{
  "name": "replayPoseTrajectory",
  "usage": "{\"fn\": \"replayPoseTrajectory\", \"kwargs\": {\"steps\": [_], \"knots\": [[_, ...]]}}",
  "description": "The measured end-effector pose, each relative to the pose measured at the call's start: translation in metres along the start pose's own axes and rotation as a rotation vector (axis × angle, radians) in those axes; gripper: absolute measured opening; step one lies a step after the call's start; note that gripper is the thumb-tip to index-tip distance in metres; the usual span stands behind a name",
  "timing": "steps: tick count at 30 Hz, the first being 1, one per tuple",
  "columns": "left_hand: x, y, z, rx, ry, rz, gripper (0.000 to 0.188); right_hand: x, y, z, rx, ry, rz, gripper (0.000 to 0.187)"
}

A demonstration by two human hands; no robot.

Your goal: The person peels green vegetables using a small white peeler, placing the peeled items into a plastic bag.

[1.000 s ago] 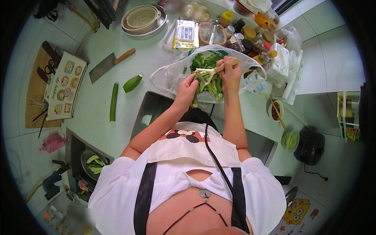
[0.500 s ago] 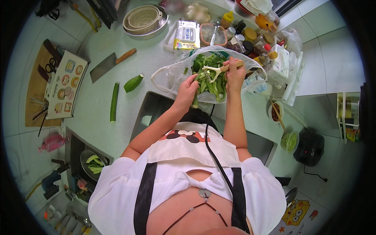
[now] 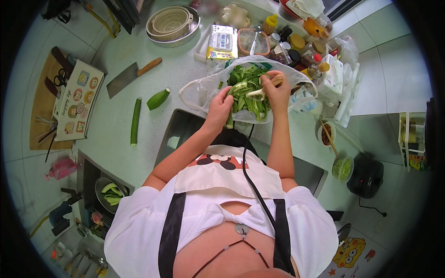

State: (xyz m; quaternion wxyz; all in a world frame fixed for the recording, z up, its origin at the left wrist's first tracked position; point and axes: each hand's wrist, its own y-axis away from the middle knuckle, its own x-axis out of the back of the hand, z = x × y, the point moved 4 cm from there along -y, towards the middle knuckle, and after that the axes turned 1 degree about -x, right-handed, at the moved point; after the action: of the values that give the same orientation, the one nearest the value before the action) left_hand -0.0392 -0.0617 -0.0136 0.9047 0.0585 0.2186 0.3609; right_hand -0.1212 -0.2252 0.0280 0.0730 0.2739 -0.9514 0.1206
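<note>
My left hand [image 3: 219, 107] is closed around a long green vegetable stalk [image 3: 229, 123], whose pale upper end shows past my fingers. In my right hand [image 3: 276, 91] is a Y-shaped peeler [image 3: 255, 93] with a pale head and a wooden handle, its head apart from the stalk and to its right. Both hands are over an open white plastic bag [image 3: 194, 95] holding many green peelings [image 3: 252, 109]. A short, thick green vegetable piece [image 3: 158, 99] and a long, thin one [image 3: 135, 121] lie on the counter to the left.
A cleaver [image 3: 132, 76] lies at the far left of the counter, near nested strainers [image 3: 169, 25]. Bottles and jars [image 3: 296, 46] crowd the back right. Cut green pieces sit in a strainer [image 3: 103, 193] in the left sink. A black cable [image 3: 245, 162] hangs before me.
My right hand has turned, and the peeler's head has swung down and to the right, away from the stalk. My left hand has hardly moved and keeps its hold.
</note>
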Motion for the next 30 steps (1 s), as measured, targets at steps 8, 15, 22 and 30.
{"fn": "replayPoseTrajectory", "kwargs": {"steps": [8,15,22,30], "knots": [[0.005,-0.005,0.002,-0.222,-0.279,0.037,0.033,-0.027,0.013,-0.017,0.190,0.450,-0.229,0.020],[0.006,-0.005,0.002,-0.225,-0.320,0.056,0.034,-0.036,0.017,-0.024,0.338,0.570,-0.268,0.014],[0.006,-0.004,0.000,-0.236,-0.311,0.017,0.035,-0.040,0.018,-0.022,0.365,0.726,-0.225,0.009],[0.008,-0.001,0.001,-0.164,-0.140,0.015,0.035,-0.014,0.007,0.004,0.246,0.714,-0.040,0.013]]}}
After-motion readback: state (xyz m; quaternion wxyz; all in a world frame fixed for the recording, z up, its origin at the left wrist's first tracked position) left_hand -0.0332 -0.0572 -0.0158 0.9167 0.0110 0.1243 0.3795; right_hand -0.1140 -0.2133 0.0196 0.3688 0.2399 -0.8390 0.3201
